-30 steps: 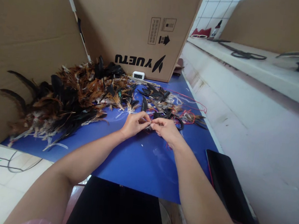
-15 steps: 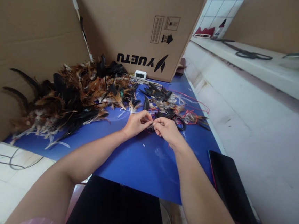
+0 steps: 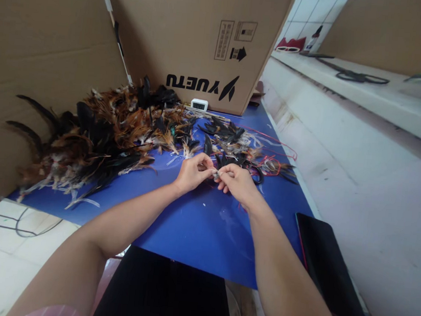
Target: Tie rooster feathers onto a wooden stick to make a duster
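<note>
My left hand [image 3: 193,173] and my right hand [image 3: 238,182] meet fingertip to fingertip above the blue tabletop [image 3: 189,230]. Both are pinched on a small greyish feather [image 3: 216,175], mostly covered by the fingers. Just beyond them lie dark feathers [image 3: 228,158], with pale strips and red string [image 3: 271,167] at the right. A black ring-shaped handle [image 3: 258,176] shows beside my right hand. To the left spreads a big heap of brown and black feathers [image 3: 125,121], with white quill ends and pale ties.
A small white digital clock [image 3: 199,105] stands before a large cardboard box [image 3: 191,38]. More cardboard [image 3: 40,40] walls the left side. A black flat case [image 3: 333,267] lies at the right edge. Scissors [image 3: 361,77] and a small bottle [image 3: 313,39] are on the ledge.
The view has shifted slightly. My fingertips have parted a little, so more of the small grey feather shows between them. Both hands keep their pinch.
</note>
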Demonstrator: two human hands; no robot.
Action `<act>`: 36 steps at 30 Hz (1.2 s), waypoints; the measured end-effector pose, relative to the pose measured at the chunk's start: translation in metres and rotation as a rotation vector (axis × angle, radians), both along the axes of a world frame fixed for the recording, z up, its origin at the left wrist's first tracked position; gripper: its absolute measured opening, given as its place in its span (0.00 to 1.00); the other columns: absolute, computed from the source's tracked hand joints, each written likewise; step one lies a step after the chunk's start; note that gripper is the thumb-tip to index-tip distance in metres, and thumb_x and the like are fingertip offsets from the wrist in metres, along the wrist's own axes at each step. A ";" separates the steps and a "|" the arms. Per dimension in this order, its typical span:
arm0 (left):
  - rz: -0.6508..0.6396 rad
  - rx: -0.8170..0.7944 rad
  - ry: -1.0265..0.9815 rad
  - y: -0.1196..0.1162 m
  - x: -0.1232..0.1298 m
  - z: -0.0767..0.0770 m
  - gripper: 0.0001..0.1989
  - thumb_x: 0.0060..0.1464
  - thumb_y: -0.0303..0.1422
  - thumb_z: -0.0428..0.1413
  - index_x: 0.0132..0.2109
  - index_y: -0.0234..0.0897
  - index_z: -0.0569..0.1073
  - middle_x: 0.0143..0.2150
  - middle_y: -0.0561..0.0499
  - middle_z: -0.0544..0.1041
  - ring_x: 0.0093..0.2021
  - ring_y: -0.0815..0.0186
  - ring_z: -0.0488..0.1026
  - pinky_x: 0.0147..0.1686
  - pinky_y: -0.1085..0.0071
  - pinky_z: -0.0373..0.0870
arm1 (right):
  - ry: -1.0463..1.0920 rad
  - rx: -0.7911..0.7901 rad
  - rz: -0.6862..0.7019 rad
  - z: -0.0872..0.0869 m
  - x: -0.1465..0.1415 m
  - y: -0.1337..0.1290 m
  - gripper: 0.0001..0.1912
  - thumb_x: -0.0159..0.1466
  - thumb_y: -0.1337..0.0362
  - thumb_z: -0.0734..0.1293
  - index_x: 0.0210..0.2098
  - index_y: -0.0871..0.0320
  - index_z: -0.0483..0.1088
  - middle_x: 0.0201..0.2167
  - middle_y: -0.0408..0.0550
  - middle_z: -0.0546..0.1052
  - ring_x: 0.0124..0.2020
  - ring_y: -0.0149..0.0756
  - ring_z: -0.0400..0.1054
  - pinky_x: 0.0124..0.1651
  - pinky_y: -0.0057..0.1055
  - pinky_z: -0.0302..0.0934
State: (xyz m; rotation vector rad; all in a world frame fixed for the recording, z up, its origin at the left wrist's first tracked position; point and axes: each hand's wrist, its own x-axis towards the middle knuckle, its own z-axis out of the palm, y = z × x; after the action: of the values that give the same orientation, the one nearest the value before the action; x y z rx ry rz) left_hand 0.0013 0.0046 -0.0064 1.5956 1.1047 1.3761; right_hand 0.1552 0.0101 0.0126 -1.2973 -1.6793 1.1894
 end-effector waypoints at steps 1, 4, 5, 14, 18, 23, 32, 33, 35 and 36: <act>0.003 -0.006 -0.015 0.001 0.000 0.000 0.10 0.44 0.31 0.60 0.32 0.36 0.65 0.27 0.54 0.73 0.26 0.71 0.72 0.28 0.74 0.70 | 0.001 0.004 0.001 0.000 0.000 0.000 0.02 0.56 0.70 0.62 0.27 0.59 0.64 0.21 0.44 0.74 0.18 0.27 0.67 0.18 0.22 0.59; 0.014 -0.024 -0.048 0.003 0.001 -0.002 0.11 0.42 0.32 0.61 0.31 0.36 0.66 0.27 0.54 0.73 0.26 0.71 0.72 0.27 0.74 0.69 | 0.006 0.004 -0.002 -0.001 0.001 0.001 0.02 0.56 0.70 0.62 0.27 0.59 0.64 0.22 0.44 0.74 0.19 0.29 0.69 0.19 0.23 0.61; 0.017 -0.028 -0.057 0.003 0.001 -0.003 0.11 0.42 0.32 0.61 0.31 0.35 0.66 0.27 0.54 0.73 0.26 0.71 0.72 0.27 0.74 0.69 | 0.012 0.000 -0.003 -0.002 0.000 0.001 0.02 0.57 0.70 0.62 0.28 0.59 0.63 0.22 0.44 0.74 0.19 0.29 0.70 0.19 0.23 0.62; -0.005 0.019 -0.044 0.003 0.000 -0.005 0.10 0.43 0.31 0.61 0.30 0.34 0.66 0.27 0.54 0.73 0.26 0.72 0.72 0.27 0.75 0.70 | 0.032 -0.002 -0.011 -0.005 -0.001 0.002 0.02 0.56 0.69 0.63 0.27 0.59 0.64 0.19 0.43 0.74 0.21 0.31 0.72 0.20 0.22 0.64; -0.034 0.055 -0.008 0.002 0.000 -0.007 0.09 0.45 0.31 0.60 0.30 0.34 0.67 0.26 0.54 0.73 0.26 0.72 0.72 0.28 0.76 0.70 | -0.030 0.022 -0.016 -0.007 0.000 0.003 0.02 0.56 0.70 0.62 0.28 0.59 0.65 0.18 0.43 0.73 0.21 0.32 0.72 0.20 0.24 0.64; -0.029 0.082 0.011 0.003 -0.001 -0.009 0.09 0.45 0.31 0.61 0.30 0.33 0.67 0.25 0.55 0.73 0.26 0.73 0.71 0.27 0.77 0.69 | -0.089 0.055 -0.007 -0.005 -0.001 0.001 0.02 0.56 0.70 0.62 0.28 0.59 0.66 0.18 0.43 0.74 0.21 0.32 0.72 0.22 0.24 0.65; -0.014 0.155 0.079 0.004 0.000 -0.010 0.06 0.47 0.29 0.59 0.33 0.33 0.70 0.28 0.53 0.74 0.27 0.73 0.72 0.29 0.78 0.71 | -0.131 0.096 0.001 -0.003 -0.001 0.001 0.01 0.56 0.69 0.62 0.28 0.59 0.66 0.18 0.44 0.74 0.19 0.30 0.71 0.21 0.22 0.64; -0.004 0.173 0.104 0.004 0.000 -0.010 0.06 0.47 0.28 0.58 0.34 0.33 0.71 0.28 0.53 0.74 0.28 0.73 0.72 0.29 0.77 0.71 | -0.132 0.098 0.001 -0.004 -0.001 0.001 0.01 0.56 0.69 0.62 0.28 0.59 0.66 0.19 0.44 0.74 0.20 0.30 0.71 0.21 0.23 0.64; 0.024 0.216 0.162 0.003 0.000 -0.010 0.05 0.47 0.26 0.57 0.35 0.33 0.72 0.29 0.52 0.75 0.29 0.73 0.73 0.30 0.77 0.71 | -0.137 0.101 -0.003 -0.005 -0.001 0.002 0.01 0.56 0.68 0.63 0.28 0.58 0.66 0.18 0.43 0.74 0.20 0.31 0.71 0.21 0.23 0.65; 0.040 0.242 0.195 0.003 0.000 -0.010 0.05 0.47 0.26 0.57 0.35 0.33 0.73 0.29 0.52 0.75 0.29 0.73 0.73 0.30 0.77 0.71 | -0.140 0.102 -0.007 -0.005 -0.001 0.002 0.01 0.56 0.68 0.63 0.28 0.58 0.66 0.18 0.43 0.74 0.20 0.31 0.71 0.21 0.23 0.65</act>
State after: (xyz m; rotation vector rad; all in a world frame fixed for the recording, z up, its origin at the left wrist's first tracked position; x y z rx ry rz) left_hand 0.0016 0.0074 -0.0164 1.9240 1.1211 1.4485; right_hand 0.1545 0.0117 0.0073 -1.3486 -1.8090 1.0145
